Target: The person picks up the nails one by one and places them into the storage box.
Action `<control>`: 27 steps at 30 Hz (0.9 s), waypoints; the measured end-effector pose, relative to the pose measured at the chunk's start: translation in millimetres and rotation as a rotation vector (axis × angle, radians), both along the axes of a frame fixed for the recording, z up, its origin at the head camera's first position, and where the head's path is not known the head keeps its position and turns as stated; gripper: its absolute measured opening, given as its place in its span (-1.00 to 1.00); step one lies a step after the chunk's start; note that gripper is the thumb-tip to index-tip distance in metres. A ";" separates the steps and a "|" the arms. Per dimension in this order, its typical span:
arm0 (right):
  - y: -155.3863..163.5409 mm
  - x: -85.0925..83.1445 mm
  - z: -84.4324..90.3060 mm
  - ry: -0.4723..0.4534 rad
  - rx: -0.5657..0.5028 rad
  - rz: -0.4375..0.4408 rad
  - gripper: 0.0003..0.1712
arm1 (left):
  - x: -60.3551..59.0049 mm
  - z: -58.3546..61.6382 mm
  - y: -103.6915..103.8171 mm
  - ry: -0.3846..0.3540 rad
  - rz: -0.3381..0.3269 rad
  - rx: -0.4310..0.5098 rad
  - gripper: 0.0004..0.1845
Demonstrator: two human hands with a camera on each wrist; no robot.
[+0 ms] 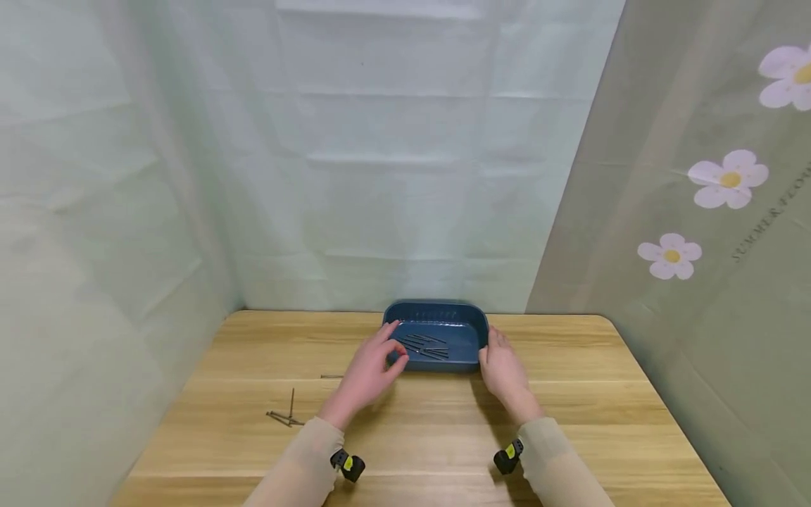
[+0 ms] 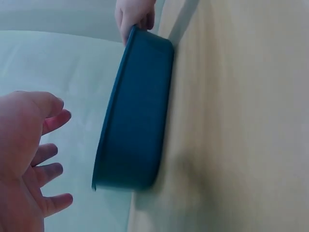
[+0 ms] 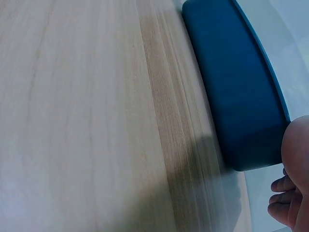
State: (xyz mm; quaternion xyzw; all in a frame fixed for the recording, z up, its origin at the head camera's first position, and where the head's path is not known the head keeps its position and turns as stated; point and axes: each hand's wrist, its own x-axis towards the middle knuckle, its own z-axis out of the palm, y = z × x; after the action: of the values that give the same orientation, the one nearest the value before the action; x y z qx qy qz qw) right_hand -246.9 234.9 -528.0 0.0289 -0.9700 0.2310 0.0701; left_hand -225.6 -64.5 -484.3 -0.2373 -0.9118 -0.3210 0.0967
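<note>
Nails lie in the blue plastic tray (image 1: pixel 469 343) between both hands: left hand (image 1: pixel 369 371) open beside it, right hand (image 1: pixel 503 370) gripping its end.

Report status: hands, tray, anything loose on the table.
Left hand open, fingers spread over the tray's left end. Right hand grips the right rim. Blue tray flat, nails inside. Stray nails on the table, left.
</note>
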 end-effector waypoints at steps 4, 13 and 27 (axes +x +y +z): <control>1.4 0.4 -0.1 0.006 -0.001 0.002 -0.31 | 19.6 -6.7 -12.6 -0.029 0.010 0.037 -0.92; 2.2 0.4 -1.6 0.023 0.003 0.005 -0.31 | 53.4 -15.9 -80.4 -0.016 0.010 0.012 -0.84; 1.6 -1.3 -3.0 0.002 -0.003 -0.004 -0.30 | 72.2 -33.2 -195.5 0.154 0.036 -0.133 -0.60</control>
State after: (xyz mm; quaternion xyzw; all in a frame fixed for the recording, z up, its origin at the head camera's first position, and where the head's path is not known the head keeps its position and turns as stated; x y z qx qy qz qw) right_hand -248.2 236.5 -531.0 0.0271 -0.9696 0.2323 0.0715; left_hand -153.4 -260.0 -517.5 -0.2509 -0.9250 -0.2388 0.1564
